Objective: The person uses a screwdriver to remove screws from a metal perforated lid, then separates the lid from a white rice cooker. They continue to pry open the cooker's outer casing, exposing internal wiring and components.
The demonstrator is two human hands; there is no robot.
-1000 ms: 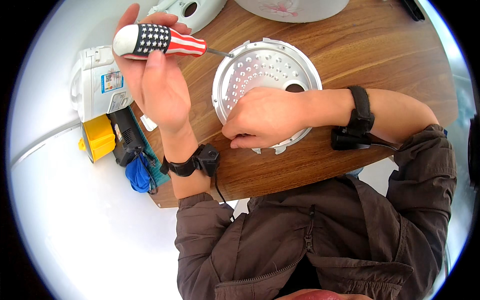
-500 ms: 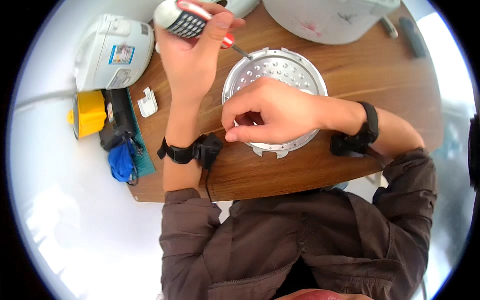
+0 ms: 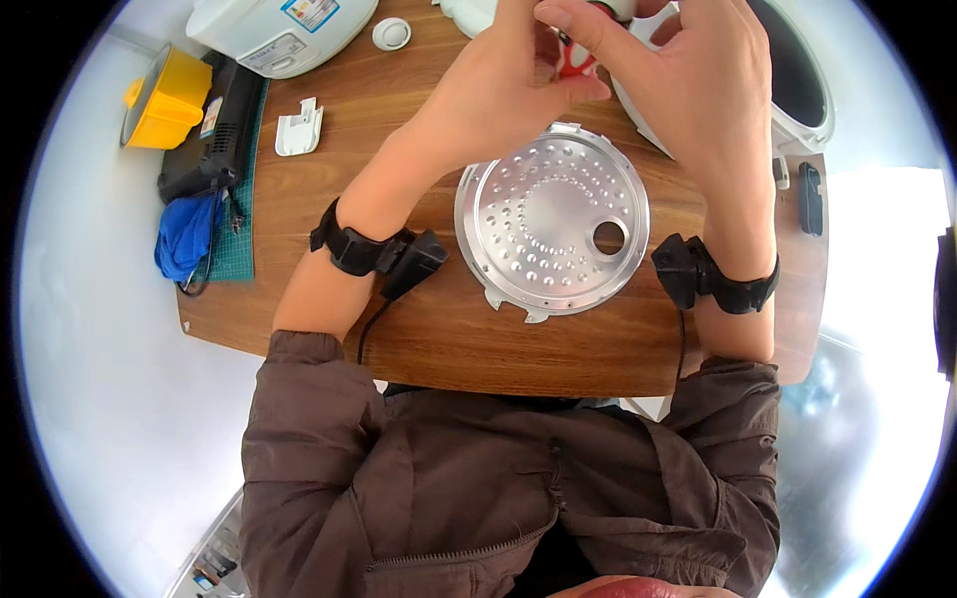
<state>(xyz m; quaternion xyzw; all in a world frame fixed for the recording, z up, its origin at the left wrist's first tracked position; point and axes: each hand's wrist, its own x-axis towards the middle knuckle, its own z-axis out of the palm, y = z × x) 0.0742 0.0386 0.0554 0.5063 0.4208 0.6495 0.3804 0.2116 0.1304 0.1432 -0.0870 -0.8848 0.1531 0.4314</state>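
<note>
A round silver metal plate lies on the table before me, with rings of raised dimples, one round hole at its right side and small tabs along its rim. Beyond its far edge, my left hand is closed round the red and white handle of a screwdriver. My right hand grips the white end of that handle between thumb and fingers. The screwdriver's shaft is hidden behind my hands, and the upper frame edge cuts off part of them.
Left of the plate lies a small white plastic part, with a round white piece farther back. A white rice cooker body stands far left. Beside it are a yellow container, a black case and a blue cloth. A white pot-shaped housing is far right.
My right hand has left the plate and moved up to the screwdriver's handle. My left hand has shifted right with the screwdriver. The plate now shows more fully, and the view has turned.
</note>
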